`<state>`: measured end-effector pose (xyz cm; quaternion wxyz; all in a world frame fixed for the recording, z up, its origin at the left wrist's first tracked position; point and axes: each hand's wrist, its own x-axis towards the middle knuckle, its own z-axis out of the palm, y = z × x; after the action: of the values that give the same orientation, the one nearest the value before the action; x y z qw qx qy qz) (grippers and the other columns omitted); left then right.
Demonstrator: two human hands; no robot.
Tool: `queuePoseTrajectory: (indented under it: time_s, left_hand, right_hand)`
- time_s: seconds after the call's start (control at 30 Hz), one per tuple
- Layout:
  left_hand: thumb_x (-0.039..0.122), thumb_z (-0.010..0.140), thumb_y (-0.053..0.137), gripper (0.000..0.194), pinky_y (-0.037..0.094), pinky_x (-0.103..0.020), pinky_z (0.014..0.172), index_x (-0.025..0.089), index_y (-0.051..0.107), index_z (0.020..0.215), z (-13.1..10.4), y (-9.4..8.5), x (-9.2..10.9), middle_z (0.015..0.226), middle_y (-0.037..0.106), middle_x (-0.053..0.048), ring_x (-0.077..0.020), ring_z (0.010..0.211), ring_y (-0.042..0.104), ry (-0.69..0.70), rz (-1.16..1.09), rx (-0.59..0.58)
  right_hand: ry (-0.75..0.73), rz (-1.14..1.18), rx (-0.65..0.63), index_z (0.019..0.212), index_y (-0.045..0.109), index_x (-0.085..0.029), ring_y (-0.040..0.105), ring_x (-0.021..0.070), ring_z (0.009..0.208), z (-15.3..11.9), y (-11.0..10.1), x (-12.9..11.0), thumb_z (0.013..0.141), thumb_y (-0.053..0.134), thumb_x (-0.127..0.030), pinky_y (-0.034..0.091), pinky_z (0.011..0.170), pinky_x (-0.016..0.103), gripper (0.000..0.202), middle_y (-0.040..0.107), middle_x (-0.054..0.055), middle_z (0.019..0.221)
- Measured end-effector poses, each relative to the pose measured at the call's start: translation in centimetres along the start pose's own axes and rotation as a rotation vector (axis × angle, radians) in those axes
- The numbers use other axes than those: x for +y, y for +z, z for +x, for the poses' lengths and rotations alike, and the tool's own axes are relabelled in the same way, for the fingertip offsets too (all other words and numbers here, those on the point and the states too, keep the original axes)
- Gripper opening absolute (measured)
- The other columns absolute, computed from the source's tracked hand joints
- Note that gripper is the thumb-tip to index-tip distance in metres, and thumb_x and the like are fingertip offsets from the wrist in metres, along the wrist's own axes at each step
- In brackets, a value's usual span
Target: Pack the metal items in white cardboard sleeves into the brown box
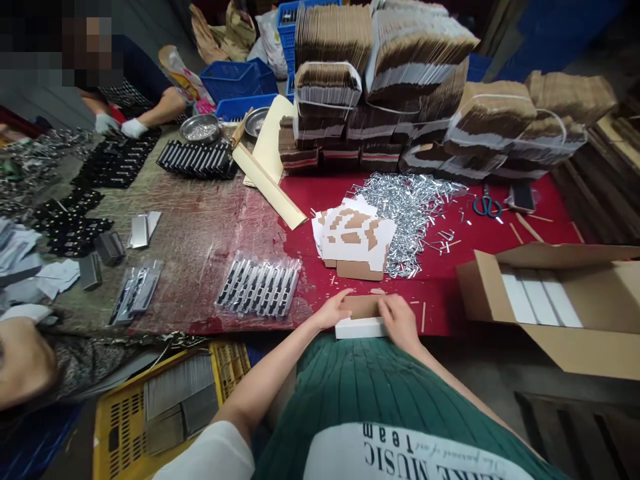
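Observation:
At the front edge of the red table, a small carton with white outer walls and a brown inner face sits between my hands. My left hand grips its left end, thumb on the brown panel. Around the right end my right hand is closed, fingers bent over the panel. Just beyond lie flat card pieces, white with torn brown patches. Behind and to their right spreads a heap of small shiny metal pieces. To the left lies a clear-wrapped row of black and silver parts.
An open cardboard box holding several white boxes stands at right. Bundled cardboard stacks line the back, near scissors. A yellow crate sits below left. Across the table, a gloved co-worker handles black parts.

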<state>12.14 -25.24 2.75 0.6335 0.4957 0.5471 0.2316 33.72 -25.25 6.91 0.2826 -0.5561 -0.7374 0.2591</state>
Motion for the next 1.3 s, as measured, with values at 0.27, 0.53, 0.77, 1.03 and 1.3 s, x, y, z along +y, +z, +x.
queuePoseTrajectory:
  time_s: [0.27, 0.53, 0.77, 1.03, 1.3]
  left_hand:
    - [0.022, 0.080, 0.052, 0.065, 0.038, -0.032, 0.099, 0.025, 0.032, 0.142, -0.6, -0.1, 1.2, 0.135, 0.051, -0.005, -0.0188, 0.115, 0.053, 0.203, 0.300, -0.095]
    - [0.042, 0.082, 0.053, 0.037, 0.041, -0.028, 0.094, 0.022, 0.066, 0.111, 0.0, -2.6, 3.0, 0.116, 0.065, -0.003, -0.0187, 0.107, 0.059, 0.048, 0.269, -0.428]
    - [0.035, 0.067, 0.069, 0.044, 0.045, -0.027, 0.082, 0.021, 0.064, 0.108, 2.9, -0.2, 2.2, 0.110, 0.066, -0.004, -0.0200, 0.097, 0.061, 0.044, 0.515, -0.472]
    - [0.032, 0.073, 0.060, 0.024, 0.045, -0.026, 0.067, 0.013, 0.066, 0.086, 0.7, -1.4, -0.8, 0.084, 0.068, -0.004, -0.0176, 0.076, 0.061, -0.077, 0.459, -0.058]
    - [0.029, 0.083, 0.046, 0.027, 0.047, -0.026, 0.068, 0.014, 0.065, 0.096, 0.6, 2.1, -1.9, 0.078, 0.067, -0.004, -0.0146, 0.070, 0.060, -0.170, 0.231, 0.181]
  right_hand:
    - [-0.017, 0.094, -0.299, 0.067, 0.059, -0.021, 0.056, 0.0205, 0.074, -1.2, 0.0, 2.8, 0.088, 0.040, -0.042, 0.044, 0.071, 0.033, 0.036, 0.061, 0.006, 0.074]
    - [0.466, 0.417, -0.145, 0.053, 0.047, -0.021, 0.054, 0.0173, 0.055, 0.4, 0.4, 4.3, 0.080, 0.046, -0.059, 0.042, 0.057, 0.028, 0.046, 0.056, 0.002, 0.052]
    - [0.242, 0.286, -0.690, 0.067, 0.056, -0.019, 0.052, 0.0154, 0.061, 1.3, 0.1, 6.7, 0.060, 0.067, -0.057, 0.039, 0.054, 0.025, 0.040, 0.058, 0.000, 0.065]
    - [0.469, 0.264, -0.354, 0.066, 0.054, -0.018, 0.045, 0.0134, 0.050, 3.1, 1.4, 5.6, 0.080, 0.039, -0.064, 0.033, 0.048, 0.024, 0.050, 0.050, 0.000, 0.053]
    - [-0.027, -0.095, -0.342, 0.097, 0.059, -0.016, 0.054, 0.0230, 0.091, 5.5, 8.8, 0.9, 0.090, 0.037, -0.028, 0.043, 0.080, 0.035, 0.026, 0.063, 0.012, 0.096]
